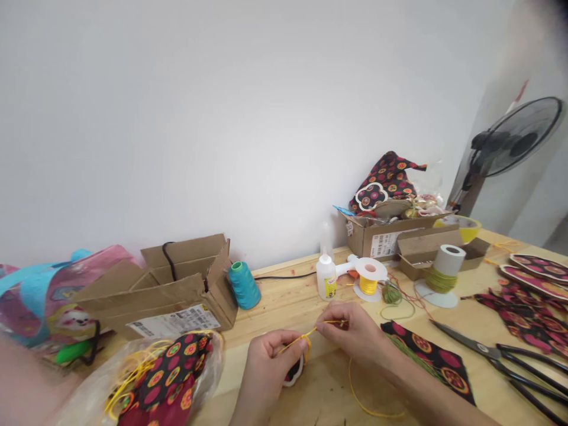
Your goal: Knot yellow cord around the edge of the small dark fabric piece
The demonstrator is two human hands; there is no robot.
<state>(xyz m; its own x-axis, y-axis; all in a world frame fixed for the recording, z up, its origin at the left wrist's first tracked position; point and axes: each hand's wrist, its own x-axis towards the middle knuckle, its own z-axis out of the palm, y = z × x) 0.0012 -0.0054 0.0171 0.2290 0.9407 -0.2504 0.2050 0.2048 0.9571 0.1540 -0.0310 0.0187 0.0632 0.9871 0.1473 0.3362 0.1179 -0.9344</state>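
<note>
Cord (310,333): short yellow run, taut, rising from low left to high right between the 2 hands, over the table (284,307); slack tail loops down to the right.
Left hand (268,364): closed on the cord and a small white-edged fabric piece (294,371).
Right hand (357,337): fingertips pinching the cord's higher end.
Around: glue bottle (326,278) and yellow spool (368,278) behind; scissors (492,355) well apart, to the right.

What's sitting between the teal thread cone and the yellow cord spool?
A white glue bottle stands between the teal thread cone and the yellow cord spool, in the head view.
</note>
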